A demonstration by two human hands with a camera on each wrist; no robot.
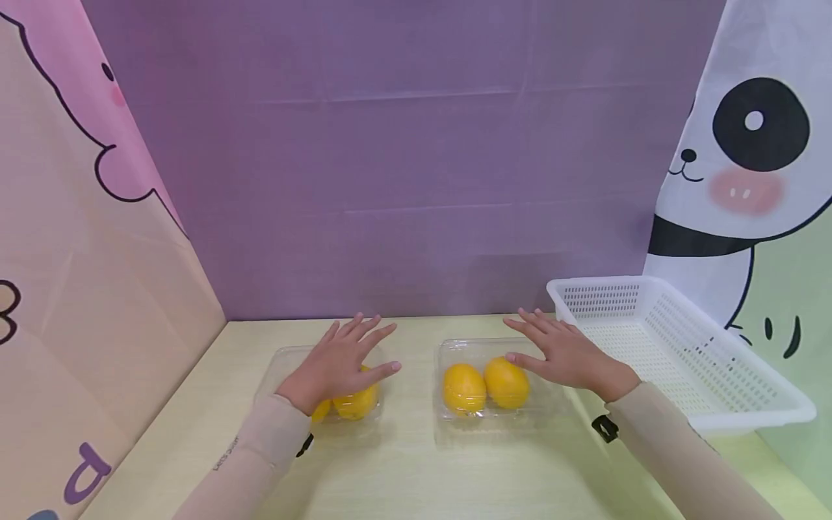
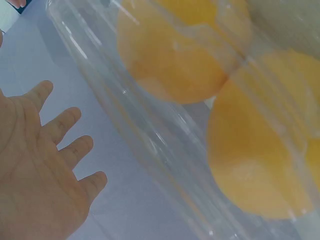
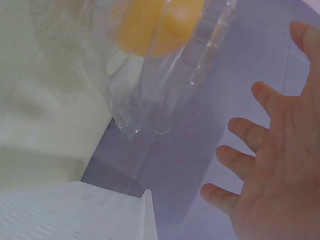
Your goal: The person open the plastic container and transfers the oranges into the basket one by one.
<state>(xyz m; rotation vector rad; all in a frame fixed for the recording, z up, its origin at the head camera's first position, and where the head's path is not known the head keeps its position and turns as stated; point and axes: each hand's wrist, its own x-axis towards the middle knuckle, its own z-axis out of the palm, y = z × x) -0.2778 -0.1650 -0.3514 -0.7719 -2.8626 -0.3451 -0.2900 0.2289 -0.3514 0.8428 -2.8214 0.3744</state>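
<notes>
Two clear plastic boxes sit side by side on the table, each with yellow lemon-like fruits inside. Over the left clear box point(image 1: 281, 361) my left hand point(image 1: 341, 361) is spread, hiding part of it; a yellow fruit point(image 1: 356, 403) shows below the thumb. My right hand point(image 1: 562, 354) hovers at the right end of the other clear box point(image 1: 448, 354), which holds two yellow fruits point(image 1: 464, 388). In the left wrist view, the left palm point(image 2: 35, 170) is beside the box, fingers apart. The right palm point(image 3: 280, 165) likewise faces its box with nothing held.
A white perforated plastic basket point(image 1: 747, 417) stands at the right of the table, close by my right forearm. A purple cloth backdrop point(image 1: 416, 159) rises behind the table point(image 1: 403, 477), and printed cartoon cloths hang on both sides.
</notes>
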